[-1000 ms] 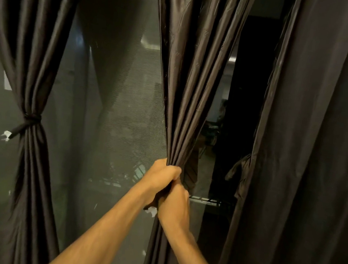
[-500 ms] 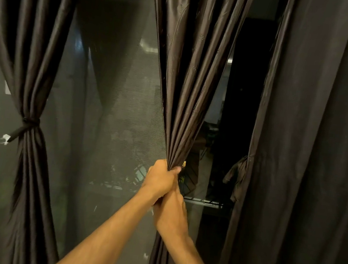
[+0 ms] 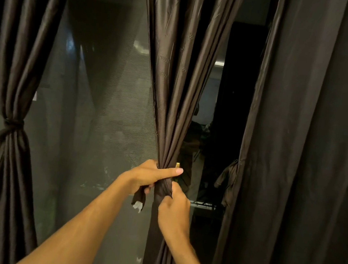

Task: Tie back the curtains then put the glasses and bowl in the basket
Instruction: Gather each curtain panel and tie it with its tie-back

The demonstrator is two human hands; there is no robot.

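Three curtains hang in front of a window [image 3: 99, 102]. The middle curtain [image 3: 177, 89] runs through the centre from 12 o'clock to 6 o'clock. The left curtain [image 3: 18, 72] is at 9 o'clock, with a tie [image 3: 11, 124] around it. The right curtain [image 3: 307, 146] fills 3 o'clock, and a loose tie [image 3: 228, 178] hangs at its left edge. Just below centre, the left hand [image 3: 151, 174] grips the middle curtain from the left. The right hand [image 3: 174, 209], at its 5 o'clock, pinches a band [image 3: 163, 187] wrapped around the same curtain.

Room lies open left of the middle curtain [image 3: 171, 110]; the loose right curtain [image 3: 296, 144] hangs near.
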